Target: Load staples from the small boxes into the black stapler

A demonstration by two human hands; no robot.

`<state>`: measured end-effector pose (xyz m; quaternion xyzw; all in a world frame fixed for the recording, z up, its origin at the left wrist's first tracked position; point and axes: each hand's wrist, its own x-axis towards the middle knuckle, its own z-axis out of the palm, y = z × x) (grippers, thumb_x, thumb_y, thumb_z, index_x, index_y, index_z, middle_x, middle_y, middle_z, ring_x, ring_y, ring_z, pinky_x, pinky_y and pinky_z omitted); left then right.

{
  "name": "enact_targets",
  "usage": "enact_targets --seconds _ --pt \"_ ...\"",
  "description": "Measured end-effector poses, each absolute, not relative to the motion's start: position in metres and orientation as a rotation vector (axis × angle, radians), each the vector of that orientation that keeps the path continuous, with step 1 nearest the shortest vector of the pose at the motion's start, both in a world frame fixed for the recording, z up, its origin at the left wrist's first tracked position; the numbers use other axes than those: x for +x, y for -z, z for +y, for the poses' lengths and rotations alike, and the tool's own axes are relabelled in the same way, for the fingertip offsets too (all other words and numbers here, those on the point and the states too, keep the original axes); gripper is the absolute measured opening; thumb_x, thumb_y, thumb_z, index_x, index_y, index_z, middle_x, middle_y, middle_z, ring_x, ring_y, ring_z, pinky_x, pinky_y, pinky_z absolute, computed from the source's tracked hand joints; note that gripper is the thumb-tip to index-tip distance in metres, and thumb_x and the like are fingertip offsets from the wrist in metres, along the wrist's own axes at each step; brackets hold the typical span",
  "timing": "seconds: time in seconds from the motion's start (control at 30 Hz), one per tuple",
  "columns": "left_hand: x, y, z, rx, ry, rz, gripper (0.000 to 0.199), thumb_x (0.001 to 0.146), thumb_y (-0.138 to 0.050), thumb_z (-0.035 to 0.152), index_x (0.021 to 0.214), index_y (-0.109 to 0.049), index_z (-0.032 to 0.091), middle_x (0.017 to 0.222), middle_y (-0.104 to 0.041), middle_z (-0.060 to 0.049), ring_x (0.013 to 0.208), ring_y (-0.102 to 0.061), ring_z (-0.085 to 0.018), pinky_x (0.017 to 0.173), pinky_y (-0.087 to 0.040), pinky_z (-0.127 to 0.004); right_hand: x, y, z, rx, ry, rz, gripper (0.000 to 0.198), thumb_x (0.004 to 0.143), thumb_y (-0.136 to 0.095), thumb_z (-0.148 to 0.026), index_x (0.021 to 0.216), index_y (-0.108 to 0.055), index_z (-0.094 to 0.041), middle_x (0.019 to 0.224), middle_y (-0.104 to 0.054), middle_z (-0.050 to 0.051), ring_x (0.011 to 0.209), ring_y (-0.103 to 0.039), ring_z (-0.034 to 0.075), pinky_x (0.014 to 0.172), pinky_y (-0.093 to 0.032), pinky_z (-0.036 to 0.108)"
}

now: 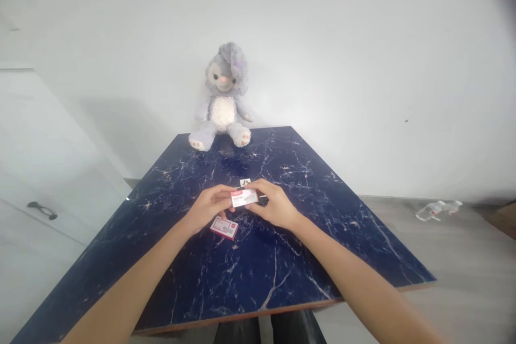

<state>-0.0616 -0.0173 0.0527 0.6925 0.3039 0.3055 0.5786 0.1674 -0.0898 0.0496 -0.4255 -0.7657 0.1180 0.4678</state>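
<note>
Between my two hands is a small white box with a red corner and fine print (243,198), raised a little over the table. My left hand (209,205) grips its left end, and my right hand (276,204) pinches its right end, thumb below and fingers on top. Just under my left hand lies a second small box, white with red edges (224,228), flat on the dark blue marbled table (258,274). Partly hidden behind my right fingers, a small white piece with a dark mark (245,183) shows beyond the held box.
A grey plush toy (223,97) sits at the table's far edge against the white wall. To the left stands a white cabinet with a dark handle (42,209). Clear plastic bottles (438,210) lie on the floor at right, near a brown box (507,217).
</note>
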Motion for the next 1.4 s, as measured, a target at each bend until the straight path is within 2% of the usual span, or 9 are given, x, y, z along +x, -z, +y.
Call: enact_targets --seconds 0.17,0.33,0.57,0.73,0.83,0.93,1.03,1.17,1.4 --pt "-0.063 -0.054 -0.015 1.455 -0.779 0.732 0.042 0.075 -0.079 0.035 0.112 -0.07 0.017 0.093 -0.075 -0.01 0.069 -0.067 -0.017 0.056 -0.053 -0.026 0.168 -0.05 -0.088 -1.039 -0.38 -1.815 0.046 0.084 -0.074 -0.028 0.128 -0.061 -0.026 0.118 -0.07 0.006 0.099 -0.071 0.02 0.09 -0.059 0.038" --pt "-0.063 -0.051 -0.012 1.416 -0.826 0.779 0.036 0.076 -0.078 0.034 0.106 -0.073 0.015 0.084 -0.075 -0.009 0.066 -0.067 -0.017 0.057 -0.052 -0.027 0.169 -0.049 -0.087 -1.015 -0.525 -1.744 0.052 0.084 -0.075 -0.03 0.133 -0.058 -0.028 0.125 -0.07 0.005 0.106 -0.071 0.022 0.096 -0.059 0.042" --pt "-0.066 -0.049 -0.006 1.405 -0.993 0.842 0.033 0.077 -0.076 0.035 0.102 -0.074 0.015 0.081 -0.074 -0.008 0.059 -0.062 -0.014 0.055 -0.051 -0.027 0.173 -0.052 -0.088 -1.026 -0.573 -1.702 0.046 0.082 -0.076 -0.031 0.125 -0.061 -0.025 0.114 -0.074 0.005 0.1 -0.073 0.022 0.093 -0.061 0.041" --pt "-0.07 -0.051 0.0 1.413 -1.069 0.849 0.033 0.076 -0.075 0.036 0.102 -0.072 0.015 0.082 -0.073 -0.007 0.06 -0.062 -0.014 0.054 -0.051 -0.026 0.179 -0.055 -0.087 -1.072 -0.457 -1.695 0.039 0.083 -0.074 -0.028 0.121 -0.064 -0.025 0.109 -0.073 0.004 0.096 -0.072 0.02 0.091 -0.061 0.039" --pt "-0.067 -0.053 -0.003 1.402 -1.051 0.819 0.037 0.082 -0.07 0.044 0.106 -0.068 0.016 0.087 -0.073 -0.008 0.065 -0.066 -0.016 0.054 -0.053 -0.027 0.182 -0.055 -0.086 -1.078 -0.332 -1.743 0.034 0.085 -0.072 -0.027 0.118 -0.066 -0.026 0.11 -0.072 0.005 0.092 -0.07 0.02 0.086 -0.061 0.039" --pt "-0.062 -0.053 -0.01 1.465 -0.965 0.796 0.043 0.085 -0.065 0.051 0.113 -0.063 0.018 0.094 -0.073 -0.009 0.068 -0.069 -0.018 0.054 -0.055 -0.028 0.182 -0.054 -0.086 -1.039 -0.221 -1.815 0.026 0.089 -0.065 -0.026 0.115 -0.068 -0.026 0.117 -0.067 0.007 0.099 -0.067 0.021 0.087 -0.06 0.04" --pt "-0.058 -0.052 -0.018 1.628 -0.926 0.826 0.046 0.081 -0.072 0.046 0.114 -0.062 0.017 0.094 -0.073 -0.009 0.067 -0.069 -0.018 0.056 -0.057 -0.03 0.181 -0.052 -0.088 -1.032 -0.139 -1.89 0.025 0.091 -0.061 -0.026 0.114 -0.07 -0.027 0.123 -0.063 0.008 0.102 -0.065 0.022 0.089 -0.058 0.04" --pt "-0.054 -0.051 -0.025 1.698 -0.976 0.835 0.044 0.082 -0.071 0.045 0.114 -0.062 0.016 0.089 -0.074 -0.009 0.064 -0.069 -0.017 0.06 -0.058 -0.031 0.177 -0.051 -0.089 -1.055 -0.065 -1.936 0.021 0.092 -0.062 -0.027 0.112 -0.07 -0.027 0.123 -0.062 0.008 0.104 -0.064 0.022 0.091 -0.056 0.04" --pt "-0.056 -0.05 -0.028 1.711 -1.085 0.856 0.04 0.082 -0.073 0.044 0.111 -0.064 0.017 0.099 -0.075 -0.01 0.064 -0.069 -0.016 0.064 -0.059 -0.032 0.174 -0.049 -0.088 -1.096 -0.11 -1.905 0.011 0.09 -0.063 -0.024 0.1 -0.067 -0.024 0.119 -0.063 0.009 0.104 -0.063 0.023 0.092 -0.055 0.042"
